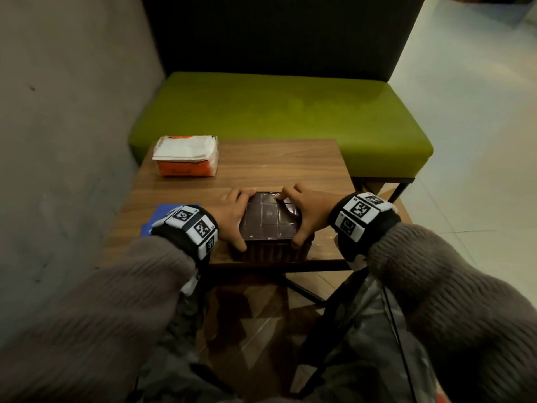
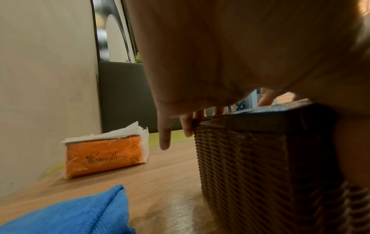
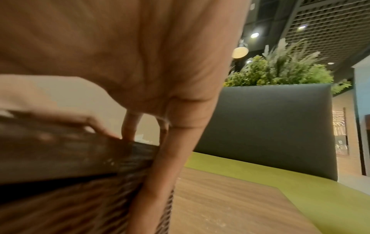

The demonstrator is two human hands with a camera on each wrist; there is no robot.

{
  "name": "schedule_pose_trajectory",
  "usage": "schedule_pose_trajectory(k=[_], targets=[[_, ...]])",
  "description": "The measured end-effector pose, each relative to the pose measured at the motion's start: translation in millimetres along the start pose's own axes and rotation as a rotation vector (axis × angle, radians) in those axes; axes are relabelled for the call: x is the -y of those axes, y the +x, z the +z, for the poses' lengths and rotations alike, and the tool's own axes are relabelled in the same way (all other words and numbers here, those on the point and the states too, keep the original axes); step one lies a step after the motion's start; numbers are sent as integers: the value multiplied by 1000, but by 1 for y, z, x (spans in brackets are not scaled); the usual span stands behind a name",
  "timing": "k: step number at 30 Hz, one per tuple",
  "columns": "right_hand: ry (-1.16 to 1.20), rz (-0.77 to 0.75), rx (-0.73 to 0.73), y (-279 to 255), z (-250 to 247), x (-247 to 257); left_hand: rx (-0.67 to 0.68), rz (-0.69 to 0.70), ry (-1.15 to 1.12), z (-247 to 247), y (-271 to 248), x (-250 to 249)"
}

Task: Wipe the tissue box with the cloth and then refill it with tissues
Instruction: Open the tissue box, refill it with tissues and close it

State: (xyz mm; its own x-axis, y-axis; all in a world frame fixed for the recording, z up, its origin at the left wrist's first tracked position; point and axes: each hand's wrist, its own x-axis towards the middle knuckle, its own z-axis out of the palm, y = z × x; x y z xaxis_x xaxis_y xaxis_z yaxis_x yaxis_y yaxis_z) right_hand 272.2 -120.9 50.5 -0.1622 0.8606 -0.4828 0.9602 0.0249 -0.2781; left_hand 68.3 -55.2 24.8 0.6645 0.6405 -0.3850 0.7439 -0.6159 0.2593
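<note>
A brown wooden table (image 1: 290, 167) fills the middle. Behind it, higher up, is a green bench seat (image 1: 276, 112) with a dark back (image 1: 276, 33). Green plants (image 3: 280, 69) show upper right in the right wrist view.

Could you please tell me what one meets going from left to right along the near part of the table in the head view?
blue cloth → left hand → tissue box → right hand

Tissue box (image 1: 268, 221) near table's (image 1: 290, 161) front edge; tissue pack (image 1: 186, 158) behind-left; cloth (image 1: 158, 218) left.
</note>
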Motion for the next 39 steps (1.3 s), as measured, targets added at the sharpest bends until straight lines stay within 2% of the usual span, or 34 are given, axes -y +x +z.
schedule_pose_trajectory(k=[9,11,13,14,16,18,19,23,25,28,30,32,34,36,39], targets=[[50,6,13,-2,1,-3,0,11,-16,3,-5,-1],[96,2,24,-4,-3,-6,36,23,-76,3,-9,3],[243,10,47,-9,-9,-13,11,77,-214,1,-19,10],[324,8,53,-12,-12,-17,-56,116,-312,0,-24,15],[440,0,53,-18,-18,-26,-284,185,-485,-1,-32,24],[515,-26,36,-21,-20,-33,-535,233,-454,-4,-33,27],[551,-41,23,-21,-20,-34,-613,253,-410,-6,-31,27],[692,-92,-15,-19,-18,-39,-674,358,-315,-13,-14,23],[791,-94,-65,-22,-16,-42,-754,376,-258,-21,-4,23],[808,3,-324,-29,-6,-39,-901,275,-262,-42,11,27],[747,87,-473,-33,12,-33,-947,188,-297,-55,20,30],[681,136,-454,-32,35,-25,-937,83,-323,-61,31,35],[635,175,-420,-26,57,-22,-885,-75,-421,-63,44,42],[631,213,-470,-21,72,-23,-752,-242,-589,-60,60,52],[703,212,-577,-16,82,-27,-543,-324,-711,-51,85,64]])
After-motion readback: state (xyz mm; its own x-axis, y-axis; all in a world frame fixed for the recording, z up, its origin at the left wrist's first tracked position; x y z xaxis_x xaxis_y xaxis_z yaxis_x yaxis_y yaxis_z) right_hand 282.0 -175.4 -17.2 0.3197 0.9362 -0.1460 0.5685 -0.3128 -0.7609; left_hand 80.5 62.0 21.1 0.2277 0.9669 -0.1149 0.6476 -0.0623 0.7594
